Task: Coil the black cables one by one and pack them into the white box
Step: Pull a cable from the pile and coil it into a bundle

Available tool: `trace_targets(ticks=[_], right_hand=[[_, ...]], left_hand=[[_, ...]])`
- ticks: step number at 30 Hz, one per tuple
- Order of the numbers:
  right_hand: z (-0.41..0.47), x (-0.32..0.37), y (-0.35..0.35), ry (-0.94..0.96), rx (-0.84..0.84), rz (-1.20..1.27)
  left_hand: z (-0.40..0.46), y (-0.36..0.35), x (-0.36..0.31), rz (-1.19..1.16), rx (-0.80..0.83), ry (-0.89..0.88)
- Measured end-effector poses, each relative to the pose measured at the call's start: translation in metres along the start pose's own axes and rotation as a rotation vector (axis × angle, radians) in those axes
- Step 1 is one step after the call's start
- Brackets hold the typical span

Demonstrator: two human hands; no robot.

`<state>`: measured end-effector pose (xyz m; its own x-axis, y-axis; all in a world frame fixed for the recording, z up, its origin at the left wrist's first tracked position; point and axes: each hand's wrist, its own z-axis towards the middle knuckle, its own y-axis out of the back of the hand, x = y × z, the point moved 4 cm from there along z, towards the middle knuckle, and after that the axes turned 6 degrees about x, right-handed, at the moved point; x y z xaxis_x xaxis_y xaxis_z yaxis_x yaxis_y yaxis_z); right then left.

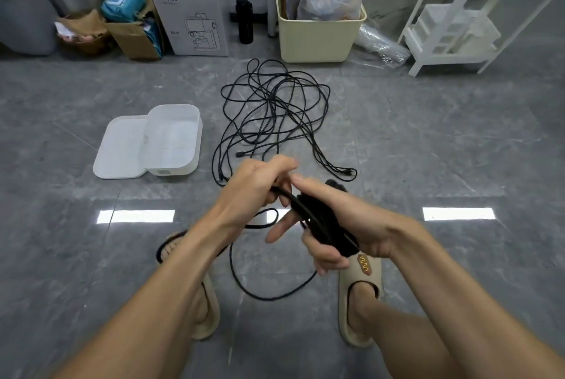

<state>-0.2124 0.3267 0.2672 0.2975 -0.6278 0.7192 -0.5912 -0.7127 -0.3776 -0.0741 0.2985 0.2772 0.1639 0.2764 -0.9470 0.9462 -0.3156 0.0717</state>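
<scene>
Far left on the floor, our white box [174, 137] sits open beside its lid [120, 147]. Right of it, loose cables [275, 103] lie tangled. Our left hand [253, 183] pinches a strand; our right hand [339, 225] grips the coil [324, 222], fingers curled round.

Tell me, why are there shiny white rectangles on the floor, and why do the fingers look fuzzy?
In the head view, the white rectangles are glare from lights mirrored in the glossy floor; the fingertips of the left hand and right hand blur from motion around the coiled cable; the wide lens bends the white shelf at the edge.
</scene>
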Motion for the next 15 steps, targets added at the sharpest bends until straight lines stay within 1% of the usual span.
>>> trace_targets(ticks=[3, 5, 6, 9, 10, 13, 15], right_hand=[[0.01, -0.002, -0.019, 0.058, 0.301, 0.101], [0.015, -0.002, -0.027, 0.135, 0.43, 0.183], [0.016, -0.002, -0.03, 0.178, 0.469, 0.223], [0.019, -0.001, -0.033, 0.279, 0.512, 0.348], [0.019, 0.0, -0.033, 0.336, 0.515, 0.391], [0.014, 0.013, -0.032, 0.535, 0.489, 0.506], [0.012, 0.019, -0.027, 0.642, 0.444, 0.592]], left_hand=[[0.001, -0.004, 0.0, -0.035, 0.013, -0.032], [0.001, -0.007, 0.0, -0.034, 0.052, -0.017], [0.001, -0.007, 0.001, -0.018, 0.075, -0.021], [0.001, -0.007, 0.004, 0.078, 0.136, -0.059], [0.001, -0.007, 0.005, 0.057, 0.157, -0.059], [0.0, -0.015, 0.009, -0.295, 0.244, 0.048], [-0.002, -0.024, 0.008, -0.374, 0.303, 0.083]])
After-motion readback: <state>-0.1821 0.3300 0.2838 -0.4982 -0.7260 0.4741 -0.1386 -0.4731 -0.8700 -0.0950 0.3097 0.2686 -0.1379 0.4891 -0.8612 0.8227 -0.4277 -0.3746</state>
